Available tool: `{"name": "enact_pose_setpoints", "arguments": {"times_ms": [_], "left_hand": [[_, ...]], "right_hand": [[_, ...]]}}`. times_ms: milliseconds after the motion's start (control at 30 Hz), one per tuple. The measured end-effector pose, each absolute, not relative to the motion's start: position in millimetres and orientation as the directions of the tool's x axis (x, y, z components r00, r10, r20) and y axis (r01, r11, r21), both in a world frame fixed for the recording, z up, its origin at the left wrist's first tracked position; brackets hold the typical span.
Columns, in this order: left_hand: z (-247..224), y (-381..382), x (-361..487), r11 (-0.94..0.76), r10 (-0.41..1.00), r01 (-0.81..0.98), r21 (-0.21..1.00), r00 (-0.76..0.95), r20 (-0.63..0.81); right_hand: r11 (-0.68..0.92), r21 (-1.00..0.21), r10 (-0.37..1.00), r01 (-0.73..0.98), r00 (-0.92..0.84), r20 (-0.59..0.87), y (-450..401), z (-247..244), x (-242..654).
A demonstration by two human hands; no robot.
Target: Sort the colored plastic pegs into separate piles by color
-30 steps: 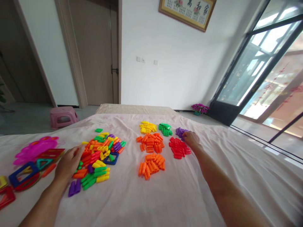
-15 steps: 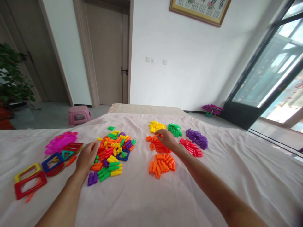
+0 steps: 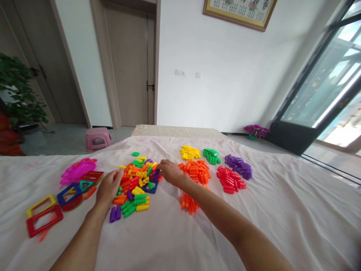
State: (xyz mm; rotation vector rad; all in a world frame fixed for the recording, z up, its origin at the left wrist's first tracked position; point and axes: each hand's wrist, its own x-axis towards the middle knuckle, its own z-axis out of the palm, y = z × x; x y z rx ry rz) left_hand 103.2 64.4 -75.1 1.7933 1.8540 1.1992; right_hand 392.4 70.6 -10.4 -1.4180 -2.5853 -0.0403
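**Two Hands Flank the Mixed Pile**

Here's the right hand (image 3: 170,172) at the right edge of the mixed pile (image 3: 134,183), fingers curled beside purple pieces (image 3: 156,174) — whether they pinch one, I can't tell. Opposite, the left hand (image 3: 108,188) sits at the left edge, fingertips bunched close; any grip is too small to make out. The pile lies on pale cloth (image 3: 158,241), left of the orange heap (image 3: 197,171). Good technique, I'd say: pinch one piece mid-length, lift straight up — clear of the blue frame (image 3: 150,187) and its neighbours.
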Motion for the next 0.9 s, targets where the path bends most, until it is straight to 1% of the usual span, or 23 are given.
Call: {"name": "enact_pose_setpoints", "arguments": {"times_ms": [100, 167, 267, 333, 433, 500, 567, 633, 733, 833, 900], "left_hand": [[-73, 63, 104, -0.118, 0.929, 0.689, 0.715, -0.177, 0.324], [-73, 63, 104, -0.117, 0.932, 0.693, 0.711, -0.172, 0.32], [-78, 66, 100, -0.12, 0.936, 0.701, 0.703, -0.156, 0.316], [-84, 70, 96, -0.125, 0.938, 0.709, 0.694, -0.143, 0.316], [-90, 75, 92, -0.113, 0.944, 0.72, 0.684, -0.137, 0.3], [-92, 77, 90, -0.096, 0.948, 0.721, 0.686, -0.143, 0.283], [-92, 77, 90, -0.083, 0.951, 0.723, 0.686, -0.148, 0.272], [-91, 77, 90, -0.082, 0.95, 0.731, 0.678, -0.149, 0.276], [-91, 77, 91, -0.091, 0.945, 0.74, 0.666, -0.147, 0.293], [-91, 78, 90, -0.089, 0.947, 0.747, 0.658, -0.142, 0.289], [-91, 79, 90, -0.087, 0.949, 0.748, 0.658, -0.138, 0.282]], "right_hand": [[0.556, -0.116, 0.825, 0.823, -0.529, 0.196, 69, -10, 395], [0.565, -0.173, 0.822, 0.807, -0.53, 0.21, 67, -11, 398], [0.546, -0.324, 0.833, 0.772, -0.463, 0.301, 63, -14, 406], [0.508, -0.448, 0.848, 0.736, -0.338, 0.407, 60, -13, 418], [0.432, -0.62, 0.845, 0.655, -0.054, 0.532, 56, -7, 453], [0.355, -0.722, 0.824, 0.594, 0.166, 0.542, 54, -2, 491], [0.252, -0.792, 0.779, 0.556, 0.369, 0.506, 48, 0, 538], [0.143, -0.816, 0.703, 0.56, 0.522, 0.482, 38, -2, 589], [-0.074, -0.804, 0.591, 0.59, 0.675, 0.442, 15, -10, 658], [-0.279, -0.804, 0.518, 0.525, 0.787, 0.335, -11, -21, 706], [-0.403, -0.765, 0.49, 0.502, 0.824, 0.283, -25, -29, 724]]}}
